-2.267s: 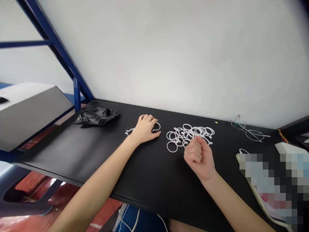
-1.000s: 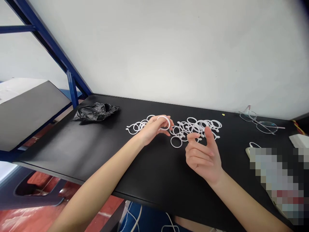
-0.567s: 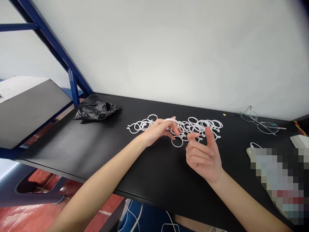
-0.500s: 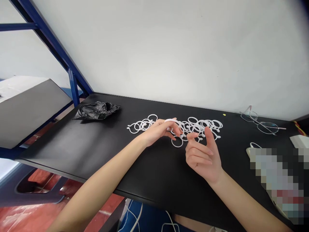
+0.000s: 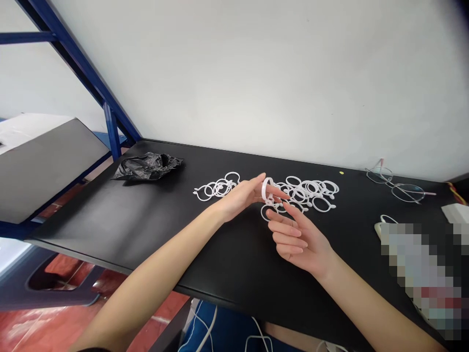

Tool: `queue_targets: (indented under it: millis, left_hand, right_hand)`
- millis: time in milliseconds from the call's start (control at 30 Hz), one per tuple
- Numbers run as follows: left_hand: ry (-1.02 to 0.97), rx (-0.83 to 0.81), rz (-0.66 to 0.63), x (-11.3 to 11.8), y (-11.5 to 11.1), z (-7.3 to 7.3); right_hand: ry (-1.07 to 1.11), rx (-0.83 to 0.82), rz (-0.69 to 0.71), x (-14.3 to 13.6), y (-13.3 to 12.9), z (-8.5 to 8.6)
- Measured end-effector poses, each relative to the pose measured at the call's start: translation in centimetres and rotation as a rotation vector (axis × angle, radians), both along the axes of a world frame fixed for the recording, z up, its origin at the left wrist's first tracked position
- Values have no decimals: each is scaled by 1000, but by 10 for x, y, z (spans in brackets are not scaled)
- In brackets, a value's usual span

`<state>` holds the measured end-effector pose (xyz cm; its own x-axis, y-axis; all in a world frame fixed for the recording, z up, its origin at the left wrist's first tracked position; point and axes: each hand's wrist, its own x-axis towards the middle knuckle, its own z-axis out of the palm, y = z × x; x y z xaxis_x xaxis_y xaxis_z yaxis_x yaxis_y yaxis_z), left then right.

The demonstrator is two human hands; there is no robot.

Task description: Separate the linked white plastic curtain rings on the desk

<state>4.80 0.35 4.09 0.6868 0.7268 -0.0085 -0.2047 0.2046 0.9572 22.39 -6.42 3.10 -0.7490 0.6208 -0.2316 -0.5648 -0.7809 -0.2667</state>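
My left hand (image 5: 247, 195) holds a white plastic curtain ring (image 5: 264, 190) up on edge; its fingers reach past the ring, and I cannot tell whether they go through it. A small eyelet shows at the bottom of that ring. Just below and to the right, my right hand (image 5: 298, 239) has its thumb and index finger apart near the eyelet, the other fingers curled, with nothing visible in it. Behind both hands lies a pile of similar white rings (image 5: 311, 187), several with small knobs. A smaller group of rings (image 5: 210, 190) lies left of my left wrist.
A crumpled black plastic bag (image 5: 146, 167) lies at the back left of the black table (image 5: 139, 220). Eyeglasses (image 5: 407, 193) rest by the wall at right, near a blurred-out object (image 5: 421, 274) with a white cable. Blue metal framing (image 5: 80, 63) rises at left.
The ring in my left hand has turned from lying flat to standing on edge. My right hand has moved left toward it, and its raised thumb has come down.
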Motion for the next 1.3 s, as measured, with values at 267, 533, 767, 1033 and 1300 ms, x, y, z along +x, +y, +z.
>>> queue_targets:
  millis: [267, 533, 767, 1033, 1300]
  left_hand:
    - [-49, 21, -46, -2, -2, 4]
    - [-81, -37, -122, -4, -2, 6]
    - [-87, -25, -169, 0, -2, 2]
    - [-205, -55, -238, 2, -1, -6]
    - [-255, -117, -234, 3, -1, -5]
  right_hand:
    - [22, 7, 7, 1, 0, -1]
    - [88, 34, 46, 0, -1, -1]
    - [138, -29, 23, -2, -4, -3]
    - [182, -140, 2, -1, -5, -3]
    - [128, -266, -71, -3, -6, 2]
